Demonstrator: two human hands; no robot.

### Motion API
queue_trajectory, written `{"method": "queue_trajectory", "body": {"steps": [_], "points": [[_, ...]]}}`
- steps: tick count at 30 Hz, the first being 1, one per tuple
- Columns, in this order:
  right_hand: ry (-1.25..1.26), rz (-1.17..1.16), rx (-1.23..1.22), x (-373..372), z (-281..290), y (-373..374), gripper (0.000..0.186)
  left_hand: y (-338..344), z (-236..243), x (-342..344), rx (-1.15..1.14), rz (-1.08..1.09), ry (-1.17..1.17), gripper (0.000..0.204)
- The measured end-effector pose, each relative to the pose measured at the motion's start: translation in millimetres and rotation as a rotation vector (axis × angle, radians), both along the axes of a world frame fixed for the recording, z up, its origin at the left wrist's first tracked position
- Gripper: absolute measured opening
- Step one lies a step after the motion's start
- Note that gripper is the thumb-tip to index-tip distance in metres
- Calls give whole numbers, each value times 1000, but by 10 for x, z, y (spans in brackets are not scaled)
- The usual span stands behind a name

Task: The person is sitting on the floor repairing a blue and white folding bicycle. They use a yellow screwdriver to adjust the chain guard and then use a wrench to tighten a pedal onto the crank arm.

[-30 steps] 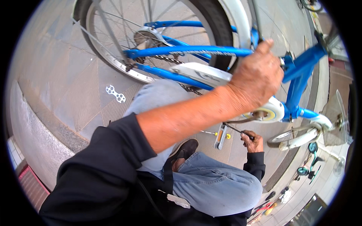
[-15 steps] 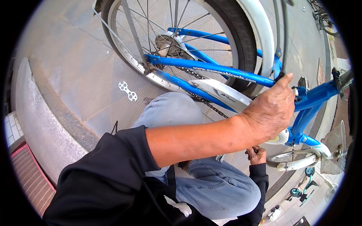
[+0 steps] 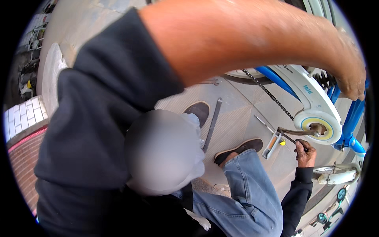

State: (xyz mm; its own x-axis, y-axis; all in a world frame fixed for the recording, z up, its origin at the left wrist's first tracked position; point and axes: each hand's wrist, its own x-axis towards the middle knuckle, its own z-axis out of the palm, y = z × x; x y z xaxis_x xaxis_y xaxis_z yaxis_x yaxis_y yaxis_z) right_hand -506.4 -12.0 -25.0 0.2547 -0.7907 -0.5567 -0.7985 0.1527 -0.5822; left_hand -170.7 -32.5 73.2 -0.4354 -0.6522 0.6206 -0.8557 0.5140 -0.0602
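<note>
My left hand (image 3: 351,75) reaches across the top to the far right, fingers curled on the bicycle's blue frame (image 3: 347,122); part of its grip is hidden. Lower right, my right hand (image 3: 306,153) is closed on a thin dark tool (image 3: 291,139) just below the crank arm (image 3: 296,132). The white chainring cover (image 3: 331,130) and chain (image 3: 272,96) are above it. Left of that hand are the grey pedal (image 3: 268,148) with an orange reflector and a thin silver tool (image 3: 263,123) with a yellow piece.
A long metal bar (image 3: 214,120) and a wrench (image 3: 214,81) lie on the paving. My knees and feet fill the lower middle. A curved concrete edge (image 3: 51,91) and a red-edged brown surface (image 3: 21,166) are at left. A small teal wheeled item (image 3: 340,194) is at lower right.
My view has swung, so the bicycle sits further right and up. My left hand has moved right along the frame, its arm now across the top. My right hand stays low by the crank.
</note>
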Motion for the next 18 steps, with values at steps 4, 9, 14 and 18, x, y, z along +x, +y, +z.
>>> {"method": "queue_trajectory", "body": {"steps": [4,9,14,18], "points": [[8,65,-38,70,60,22,28,70,42,-126,61,64,-14,18],[64,169,-143,34,-27,-49,30,40,8,-222,95,119,-53,21],[-115,-88,-4,-106,-94,22,21,8,-57,-336,103,196,-76,24],[-240,-121,-9,-123,-181,37,23,-19,-63,-312,91,253,-93,27]]}}
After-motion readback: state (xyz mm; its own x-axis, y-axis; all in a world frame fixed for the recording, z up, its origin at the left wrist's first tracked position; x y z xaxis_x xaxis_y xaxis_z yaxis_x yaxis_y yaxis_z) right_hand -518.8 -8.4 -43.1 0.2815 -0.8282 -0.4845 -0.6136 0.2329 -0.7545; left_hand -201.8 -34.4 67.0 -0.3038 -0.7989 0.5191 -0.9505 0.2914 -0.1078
